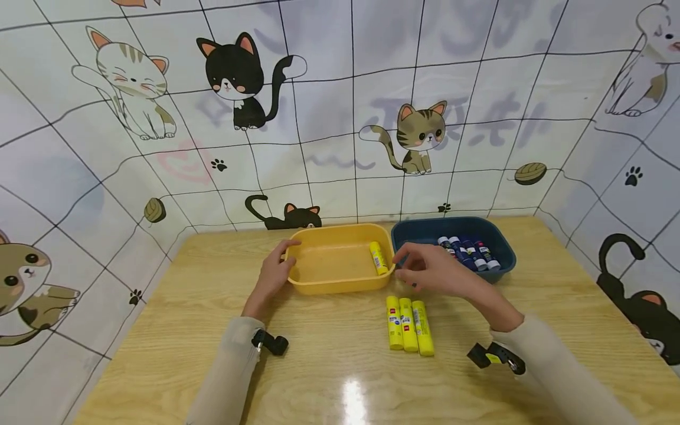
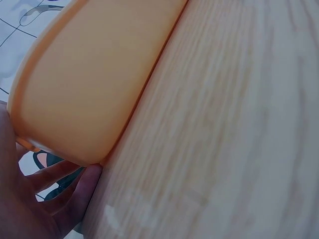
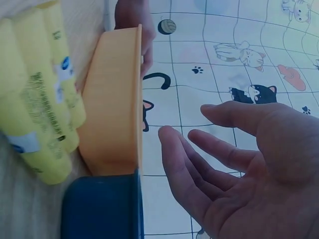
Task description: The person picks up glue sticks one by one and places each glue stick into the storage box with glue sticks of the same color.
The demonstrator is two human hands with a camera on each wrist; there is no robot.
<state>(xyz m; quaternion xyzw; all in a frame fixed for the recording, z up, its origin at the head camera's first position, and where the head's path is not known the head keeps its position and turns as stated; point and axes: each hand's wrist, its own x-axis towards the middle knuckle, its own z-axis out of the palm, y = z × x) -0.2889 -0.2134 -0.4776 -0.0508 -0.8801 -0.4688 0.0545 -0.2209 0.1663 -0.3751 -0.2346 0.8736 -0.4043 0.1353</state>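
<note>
My left hand (image 1: 273,270) holds the left end of a yellow plastic basket (image 1: 329,287), its fingers around the rim and end wall. In the left wrist view, fingertips touch the basket (image 2: 94,84) low at its corner. One yellow glue stick (image 1: 378,258) lies inside, by the right wall. Over the near left edge of a dark blue basket (image 1: 502,273) hovers my right hand (image 1: 438,270). In the right wrist view, its thumb and fingers are bent and apart, with nothing between them. Three yellow glue sticks (image 1: 408,324) lie side by side in front of the baskets.
Several blue-and-white glue sticks (image 1: 470,254) lie in the blue basket, partly hidden by the right hand. Both baskets stand side by side on a wooden table (image 1: 329,366), close to a cat-print backdrop (image 1: 329,147). That backdrop also rises along the left and right sides.
</note>
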